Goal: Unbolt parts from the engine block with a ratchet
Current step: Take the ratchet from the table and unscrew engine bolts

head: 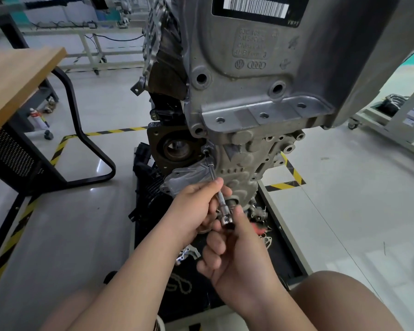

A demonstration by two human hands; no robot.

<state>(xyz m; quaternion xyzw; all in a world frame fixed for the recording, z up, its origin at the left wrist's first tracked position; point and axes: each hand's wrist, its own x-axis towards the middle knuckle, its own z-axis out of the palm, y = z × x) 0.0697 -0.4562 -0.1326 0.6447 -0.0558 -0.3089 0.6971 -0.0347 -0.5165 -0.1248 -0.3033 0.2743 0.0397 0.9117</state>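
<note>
The grey engine block point(261, 75) stands upright on a dark base and fills the upper middle of the view. A ratchet with a long extension bar point(213, 177) runs from a bolt point(206, 152) beside the round rusty opening point(177, 148) down to the ratchet head point(227, 217). My left hand point(196, 204) pinches the knurled lower part of the extension bar. My right hand point(234, 249) grips the ratchet at its head; the handle is hidden in my palm. A small grey cover plate point(184, 177) sits just left of the bar.
Loose metal parts point(258, 213) and a chain point(179, 285) lie on the black base tray point(289, 244). A wooden table point(17, 77) with a black frame stands at the left. Yellow-black floor tape point(289, 185) marks the area. My knees show at the bottom.
</note>
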